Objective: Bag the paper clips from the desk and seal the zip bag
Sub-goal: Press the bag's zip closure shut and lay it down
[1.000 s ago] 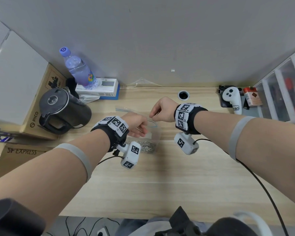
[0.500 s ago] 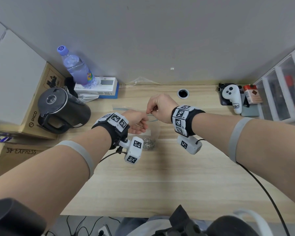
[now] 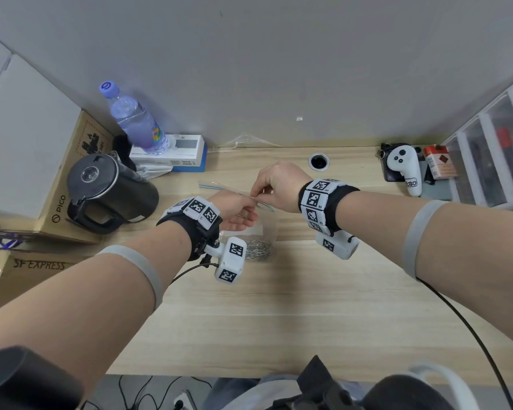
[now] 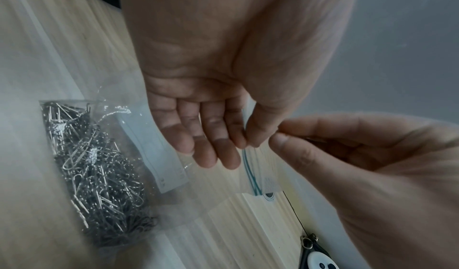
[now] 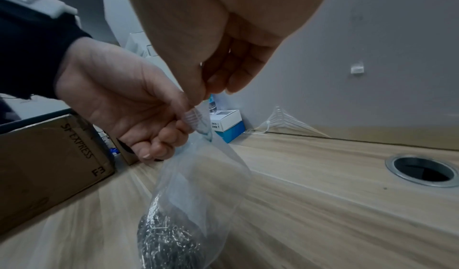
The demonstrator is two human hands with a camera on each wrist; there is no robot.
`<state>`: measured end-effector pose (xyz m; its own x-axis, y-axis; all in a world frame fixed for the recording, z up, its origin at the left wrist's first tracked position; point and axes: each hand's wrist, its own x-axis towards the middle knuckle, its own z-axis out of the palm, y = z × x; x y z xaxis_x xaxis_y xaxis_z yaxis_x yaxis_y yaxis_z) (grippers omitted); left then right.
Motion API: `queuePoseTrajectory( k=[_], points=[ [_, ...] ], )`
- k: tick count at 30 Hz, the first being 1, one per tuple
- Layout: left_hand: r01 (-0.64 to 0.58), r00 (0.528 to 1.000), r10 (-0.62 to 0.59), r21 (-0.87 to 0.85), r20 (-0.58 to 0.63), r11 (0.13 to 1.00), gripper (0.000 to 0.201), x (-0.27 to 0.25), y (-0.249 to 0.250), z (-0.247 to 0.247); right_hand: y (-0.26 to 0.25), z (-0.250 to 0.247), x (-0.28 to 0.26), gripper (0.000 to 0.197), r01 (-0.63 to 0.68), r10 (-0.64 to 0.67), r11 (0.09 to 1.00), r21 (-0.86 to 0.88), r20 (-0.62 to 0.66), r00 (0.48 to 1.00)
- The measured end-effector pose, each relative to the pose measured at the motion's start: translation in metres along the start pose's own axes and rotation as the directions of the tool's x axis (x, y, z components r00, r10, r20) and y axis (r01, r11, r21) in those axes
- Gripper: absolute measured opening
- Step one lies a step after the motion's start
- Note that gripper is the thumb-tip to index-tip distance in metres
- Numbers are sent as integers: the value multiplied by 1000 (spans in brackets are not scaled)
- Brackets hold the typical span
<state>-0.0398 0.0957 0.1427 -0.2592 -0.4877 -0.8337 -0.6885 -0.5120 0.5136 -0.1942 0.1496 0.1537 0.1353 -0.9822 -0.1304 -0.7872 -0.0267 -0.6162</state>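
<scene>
A clear zip bag (image 3: 264, 229) (image 4: 211, 185) (image 5: 198, 171) hangs above the wooden desk (image 3: 279, 306). A heap of silver paper clips (image 3: 258, 250) (image 4: 99, 175) (image 5: 168, 240) fills its bottom. My left hand (image 3: 237, 213) (image 4: 246, 136) (image 5: 139, 104) pinches the bag's top edge between thumb and forefinger. Right beside it my right hand (image 3: 274, 187) (image 4: 278, 136) (image 5: 206, 88) pinches the same edge at the blue zip strip (image 4: 250, 171). The two hands almost touch.
A black kettle (image 3: 107, 190), water bottle (image 3: 134, 119) and white-blue box (image 3: 175, 152) stand at the back left beside cardboard boxes (image 3: 36, 261). A cable hole (image 3: 319, 161), white controller (image 3: 404, 170) and drawer unit (image 3: 492, 149) lie at the back right.
Both hands have drawn closer together along the bag's top edge, the right hand sliding left toward the left hand. The bag hangs a little higher.
</scene>
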Motion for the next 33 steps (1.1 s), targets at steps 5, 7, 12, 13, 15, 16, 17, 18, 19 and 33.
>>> queuePoseTrajectory(
  k=[5,7,12,13,15,16,17,18,19,33],
  points=[
    [-11,1000,11,9,5,1000,17,1,0,-2,0,-1,3,5,-179,165,980,84,149,975],
    [-7,1000,7,18,16,1000,17,0,-1,-2,2,0,3,5,-217,200,973,82,176,964],
    [-2,1000,0,65,29,998,13,-1,-4,-3,2,3,4,20,-279,248,952,127,218,944],
    [0,1000,-2,68,29,998,13,-1,-4,-4,2,4,4,22,-285,251,950,130,227,941],
    [1,1000,-3,65,30,998,14,0,-5,-4,3,5,3,24,-286,246,945,159,230,942],
    [0,1000,-2,59,31,998,14,0,-5,-5,3,5,2,24,-286,243,941,182,226,943],
    [-2,999,0,51,32,999,14,0,-4,-5,3,4,2,24,-287,243,936,201,221,945],
    [-4,999,3,42,34,999,15,-1,-4,-6,4,3,1,23,-284,240,936,210,213,947],
    [-8,999,7,30,36,1000,15,-1,-4,-6,6,2,1,24,-270,231,941,202,198,953],
    [-132,991,129,-168,-26,977,30,-11,5,-15,15,4,-1,10,-251,234,961,118,144,962]
  ],
)
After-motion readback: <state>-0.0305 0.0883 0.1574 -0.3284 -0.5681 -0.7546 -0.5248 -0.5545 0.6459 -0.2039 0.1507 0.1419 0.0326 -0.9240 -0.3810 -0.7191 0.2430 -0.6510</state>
